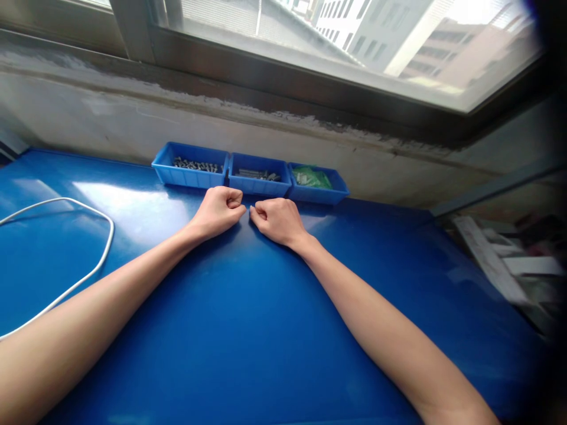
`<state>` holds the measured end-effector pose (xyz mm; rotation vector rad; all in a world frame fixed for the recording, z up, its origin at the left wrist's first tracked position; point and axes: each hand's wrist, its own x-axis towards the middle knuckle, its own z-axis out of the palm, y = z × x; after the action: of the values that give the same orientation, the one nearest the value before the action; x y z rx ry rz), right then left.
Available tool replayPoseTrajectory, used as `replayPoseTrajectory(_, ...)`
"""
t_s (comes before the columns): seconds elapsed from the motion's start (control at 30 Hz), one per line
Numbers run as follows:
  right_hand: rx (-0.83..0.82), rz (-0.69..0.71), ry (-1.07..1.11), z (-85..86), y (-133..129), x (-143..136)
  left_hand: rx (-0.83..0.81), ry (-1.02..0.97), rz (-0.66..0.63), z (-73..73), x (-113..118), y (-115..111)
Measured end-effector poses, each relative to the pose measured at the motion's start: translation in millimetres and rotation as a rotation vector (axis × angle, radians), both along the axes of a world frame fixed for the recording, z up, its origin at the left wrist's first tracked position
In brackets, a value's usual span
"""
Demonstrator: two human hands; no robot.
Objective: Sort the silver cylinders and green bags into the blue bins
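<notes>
My left hand (218, 208) is closed in a fist with nothing visible in it, just in front of the blue bins. Beside it, a small gap away, my right hand (280, 219) also makes a fist, and no object shows in it. Behind the hands, three blue plastic bins stand in a row along the wall. Many small metal screws or bolts (198, 166) lie in the left bin (190, 177). Metal rods and small fasteners (261, 175) are in the middle bin (259, 187). The right bin (316, 195) contains a green plastic bag (315, 177).
A white cable (110, 236) loops over the left part of the blue table (266, 330). Past the table's back edge rises a wall (124, 127) below a window (283, 47). Blurred whitish items (500, 257) are beyond the right edge.
</notes>
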<state>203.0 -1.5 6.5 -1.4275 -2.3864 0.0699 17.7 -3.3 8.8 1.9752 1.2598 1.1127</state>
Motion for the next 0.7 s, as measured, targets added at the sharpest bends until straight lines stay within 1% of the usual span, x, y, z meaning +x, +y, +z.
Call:
replayPoseTrajectory(0.3,-0.011,0.002,-0.01,-0.2,0.5,0.5,-0.011,0.015,-0.008,1.2,0.4,-1.5)
replayPoseTrajectory(0.7,-0.002,-0.003,-0.008,-0.3,0.1,-0.3,0.006,0.021,-0.024,-1.4,-0.2,-0.4)
